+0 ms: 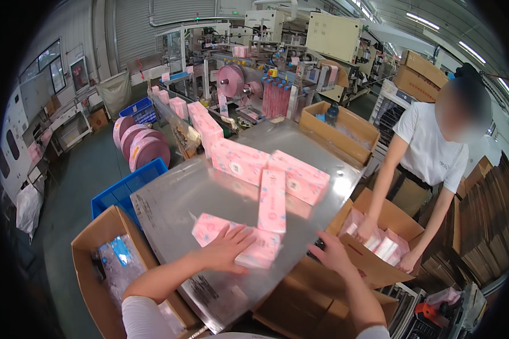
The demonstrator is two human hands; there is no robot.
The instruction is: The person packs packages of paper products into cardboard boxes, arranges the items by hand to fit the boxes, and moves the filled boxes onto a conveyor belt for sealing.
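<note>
Pressing flat, the open left hand (227,248) rests on a pink pack (237,240); several packs (268,169) remain unboxed; right hand (332,252) apparently empty, fingers loose.

The co-worker's hands (373,234) sink into a cardboard box (401,217) — fingertips hidden among pink packs.

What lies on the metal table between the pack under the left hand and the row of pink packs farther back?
In the head view, one upright pink pack stands between the flat pack under the left hand and the farther row on the metal table.
</note>
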